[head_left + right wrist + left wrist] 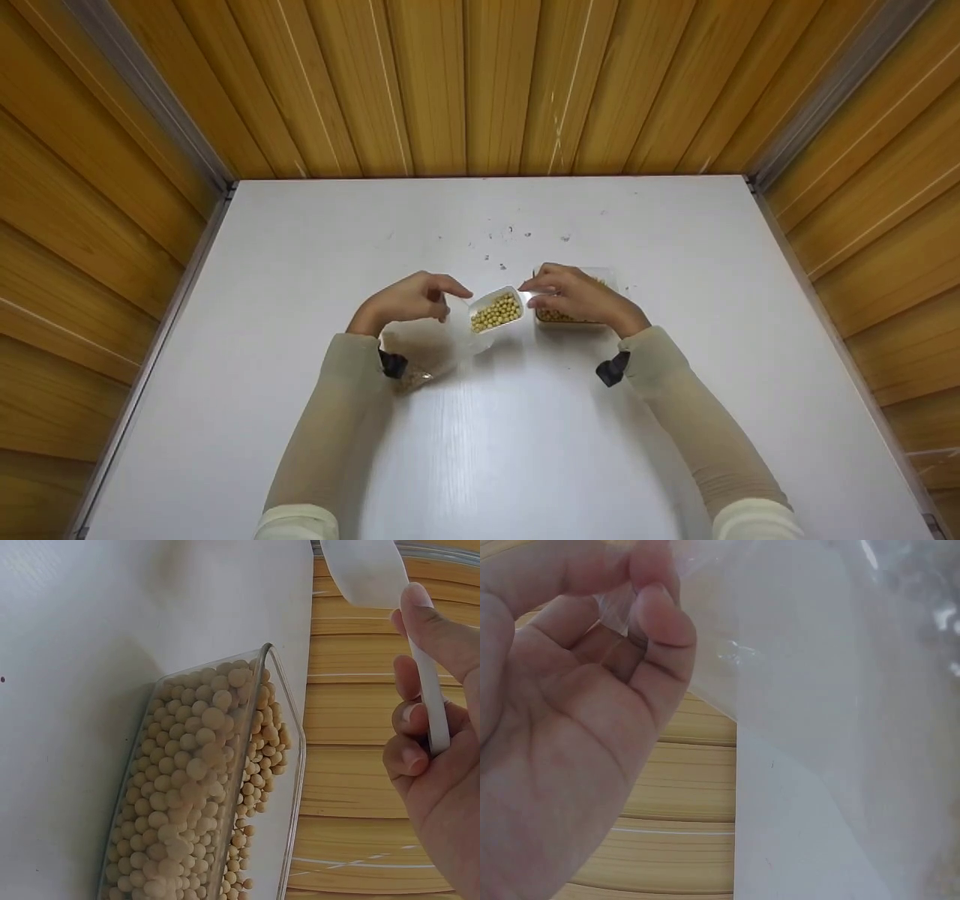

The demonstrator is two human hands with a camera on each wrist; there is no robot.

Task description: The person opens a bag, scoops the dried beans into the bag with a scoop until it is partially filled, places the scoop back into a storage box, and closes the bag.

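My left hand pinches the edge of a clear plastic bag between thumb and fingertips. The bag hangs below that hand, and its lower part, with pale tan contents, lies near the table. My right hand grips a white scoop by its handle. Round yellowish beans fill the scoop's bowl in the head view, where it is held between both hands beside the bag's upper part. Beneath my right hand stands a clear rectangular container holding many of the same beans; the hand partly covers it in the head view.
Both hands work over a white table. Small dark marks or specks are scattered beyond the hands. Wood-patterned panels border the table at the back and on both sides.
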